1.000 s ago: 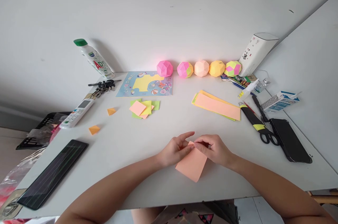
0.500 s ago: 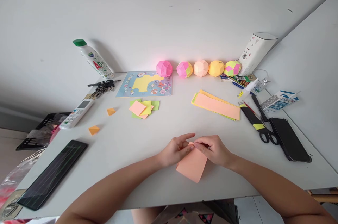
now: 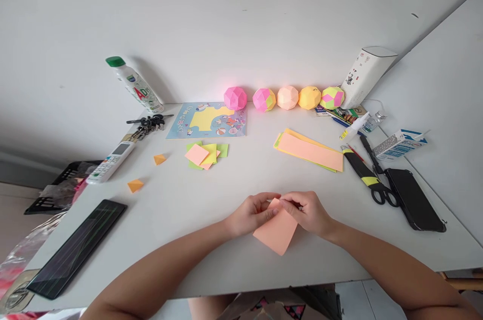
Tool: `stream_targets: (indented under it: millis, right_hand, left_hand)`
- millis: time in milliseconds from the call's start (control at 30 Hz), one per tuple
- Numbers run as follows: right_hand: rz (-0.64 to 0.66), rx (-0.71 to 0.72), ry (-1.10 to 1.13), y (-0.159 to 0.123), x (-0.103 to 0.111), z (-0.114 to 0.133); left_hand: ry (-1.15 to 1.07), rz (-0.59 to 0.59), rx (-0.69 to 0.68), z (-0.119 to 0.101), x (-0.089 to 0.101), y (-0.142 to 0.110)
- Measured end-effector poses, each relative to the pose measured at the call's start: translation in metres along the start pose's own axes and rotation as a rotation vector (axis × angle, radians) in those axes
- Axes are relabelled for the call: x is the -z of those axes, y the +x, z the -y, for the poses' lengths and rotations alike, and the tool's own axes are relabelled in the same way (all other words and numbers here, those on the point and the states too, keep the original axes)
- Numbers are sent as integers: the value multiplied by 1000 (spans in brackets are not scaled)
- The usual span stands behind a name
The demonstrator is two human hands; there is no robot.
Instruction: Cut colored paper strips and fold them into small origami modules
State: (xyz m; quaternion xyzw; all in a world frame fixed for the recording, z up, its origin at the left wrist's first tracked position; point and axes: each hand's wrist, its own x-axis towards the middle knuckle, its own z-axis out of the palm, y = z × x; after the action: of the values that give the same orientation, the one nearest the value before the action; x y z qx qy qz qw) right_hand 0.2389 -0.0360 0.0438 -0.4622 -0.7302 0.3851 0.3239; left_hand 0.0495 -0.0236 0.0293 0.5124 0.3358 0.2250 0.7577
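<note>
A peach sheet of paper (image 3: 278,234) is held over the near part of the desk, its lower corner pointing toward me. My left hand (image 3: 253,214) grips its upper left edge, thumb on top. At the top corner my right hand (image 3: 306,213) pinches the sheet between thumb and fingers. Beyond the hands lies a pile of small green, yellow and peach paper squares (image 3: 204,155). To the right of that pile rest long paper strips (image 3: 309,151), peach on top. Two small folded orange paper pieces, one nearer (image 3: 135,185) and one farther (image 3: 159,159), sit at left.
Several faceted paper balls (image 3: 288,97) line the wall beside a blue card (image 3: 177,124). Scissors (image 3: 379,194), a cutter (image 3: 356,164) and a black phone (image 3: 415,199) lie at right. A dark tablet-like device (image 3: 77,249), a remote (image 3: 111,161) and a bottle (image 3: 138,86) are at left.
The peach sheet has shifted slightly up and its top corner now shows more between my hands. My left index finger has bent down toward the corner.
</note>
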Motion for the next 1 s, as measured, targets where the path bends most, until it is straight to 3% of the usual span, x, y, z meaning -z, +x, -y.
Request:
stream_targets:
  millis: [400,667,1000]
  right_hand:
    - [-279,-74,-66,13,27,-2]
    - [-360,-43,-114,16,35,-8]
    - [-419,-51,-81,13,29,-6]
  left_hand:
    - [-96,-74,105,-7,2,5]
    - [-66,-189,11,-5,1,5]
    - [-21,-271,-81,-7,-3,1]
